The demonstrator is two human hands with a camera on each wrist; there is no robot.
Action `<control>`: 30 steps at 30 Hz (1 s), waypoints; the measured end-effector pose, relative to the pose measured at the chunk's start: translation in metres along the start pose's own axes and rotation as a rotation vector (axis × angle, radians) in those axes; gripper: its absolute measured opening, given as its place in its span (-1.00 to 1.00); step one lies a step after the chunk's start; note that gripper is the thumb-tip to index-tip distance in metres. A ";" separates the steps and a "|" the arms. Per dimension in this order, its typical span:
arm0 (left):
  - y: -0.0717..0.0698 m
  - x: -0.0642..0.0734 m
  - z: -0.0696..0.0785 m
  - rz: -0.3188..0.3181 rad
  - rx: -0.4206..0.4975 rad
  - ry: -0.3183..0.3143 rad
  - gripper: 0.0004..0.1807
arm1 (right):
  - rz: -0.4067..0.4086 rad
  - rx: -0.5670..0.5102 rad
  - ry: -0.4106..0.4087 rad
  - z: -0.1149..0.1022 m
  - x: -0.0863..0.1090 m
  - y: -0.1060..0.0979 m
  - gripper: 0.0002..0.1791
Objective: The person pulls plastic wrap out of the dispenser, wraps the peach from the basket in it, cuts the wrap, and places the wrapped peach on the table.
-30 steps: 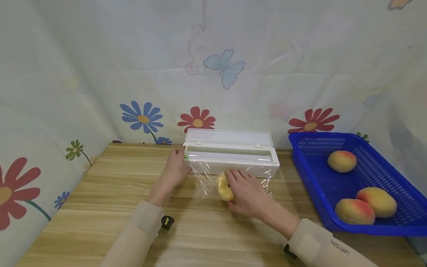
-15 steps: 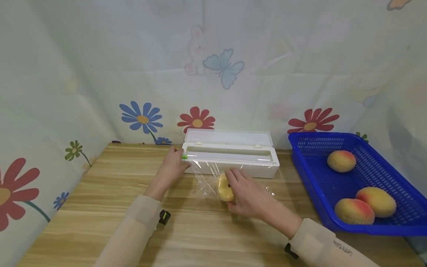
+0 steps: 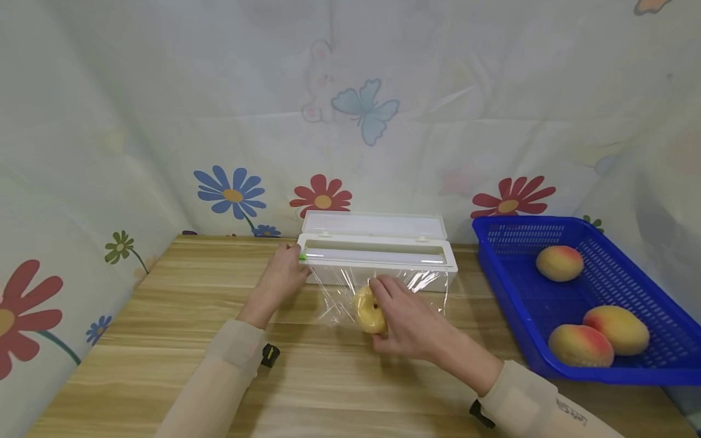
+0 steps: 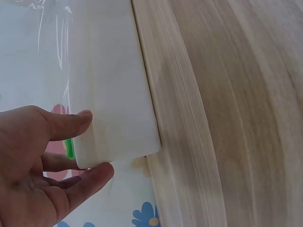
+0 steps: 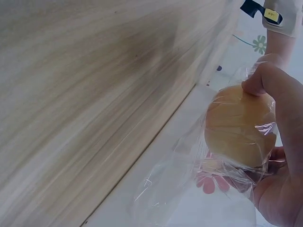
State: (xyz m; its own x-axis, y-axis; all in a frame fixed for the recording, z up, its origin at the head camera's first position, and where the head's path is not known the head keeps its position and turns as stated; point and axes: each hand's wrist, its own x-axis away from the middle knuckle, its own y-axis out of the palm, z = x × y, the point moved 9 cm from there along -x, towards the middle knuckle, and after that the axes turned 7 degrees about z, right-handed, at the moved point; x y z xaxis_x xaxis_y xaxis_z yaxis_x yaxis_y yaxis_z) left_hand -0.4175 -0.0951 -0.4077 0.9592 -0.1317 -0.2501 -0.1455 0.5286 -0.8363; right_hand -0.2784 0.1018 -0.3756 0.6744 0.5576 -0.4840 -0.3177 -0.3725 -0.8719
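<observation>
Currently, the left hand (image 3: 281, 275) pinches the left end of a white cling-film dispenser (image 4: 113, 90) near the back edge of the table (image 3: 137, 347); just in front, the right hand (image 3: 411, 319) grips a film-covered yellow fruit (image 3: 367, 311).

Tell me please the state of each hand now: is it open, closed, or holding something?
Left hand: closed, gripping the box at one end.
Right hand: closed, holding the fruit.

Under soft, dim light, glare streaks the film (image 3: 424, 281).
</observation>
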 end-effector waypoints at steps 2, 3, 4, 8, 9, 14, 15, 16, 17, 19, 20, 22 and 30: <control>0.000 0.000 0.000 0.000 -0.001 0.002 -0.47 | 0.006 0.003 -0.007 -0.001 0.000 -0.001 -0.03; -0.001 0.001 0.000 -0.001 -0.003 0.002 -0.47 | 0.012 0.000 -0.011 -0.002 0.000 -0.002 -0.03; -0.001 0.001 0.001 -0.001 -0.006 0.003 -0.46 | 0.014 -0.001 -0.014 -0.002 0.000 -0.002 -0.03; -0.002 0.001 0.002 -0.003 -0.017 0.011 -0.46 | 0.013 -0.010 -0.012 -0.003 0.001 -0.003 -0.02; -0.002 0.001 0.002 -0.004 -0.019 0.012 -0.46 | 0.011 -0.009 -0.009 -0.003 0.001 -0.004 -0.02; -0.002 0.001 0.002 -0.011 -0.023 0.010 -0.47 | 0.008 -0.006 -0.008 -0.004 0.003 -0.005 -0.06; -0.002 0.001 0.002 -0.012 -0.023 0.009 -0.47 | 0.011 -0.003 -0.011 -0.005 0.003 -0.006 -0.07; -0.001 0.001 0.002 -0.014 -0.021 0.007 -0.47 | 0.013 -0.002 -0.013 -0.005 0.003 -0.007 -0.08; -0.001 0.001 0.002 -0.015 -0.020 0.005 -0.47 | 0.016 -0.003 -0.014 -0.006 0.004 -0.007 -0.09; -0.001 0.001 0.001 -0.017 -0.017 -0.003 -0.46 | 0.022 -0.007 -0.015 -0.007 0.004 -0.009 -0.09; -0.001 0.001 0.001 -0.018 -0.016 -0.006 -0.46 | 0.024 -0.011 -0.013 -0.007 0.005 -0.009 -0.09; 0.000 0.001 0.001 -0.017 -0.017 -0.006 -0.46 | 0.026 -0.021 -0.009 -0.007 0.005 -0.010 -0.07; 0.001 0.001 0.001 -0.025 -0.019 -0.016 -0.44 | 0.020 -0.064 0.034 -0.002 0.008 -0.005 -0.02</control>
State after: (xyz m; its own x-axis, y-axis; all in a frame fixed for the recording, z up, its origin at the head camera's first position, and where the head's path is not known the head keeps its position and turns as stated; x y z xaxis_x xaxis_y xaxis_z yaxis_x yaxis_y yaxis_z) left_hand -0.4169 -0.0941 -0.4083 0.9665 -0.1309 -0.2209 -0.1255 0.5096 -0.8512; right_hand -0.2700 0.1065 -0.3748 0.6912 0.5243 -0.4973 -0.2890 -0.4303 -0.8552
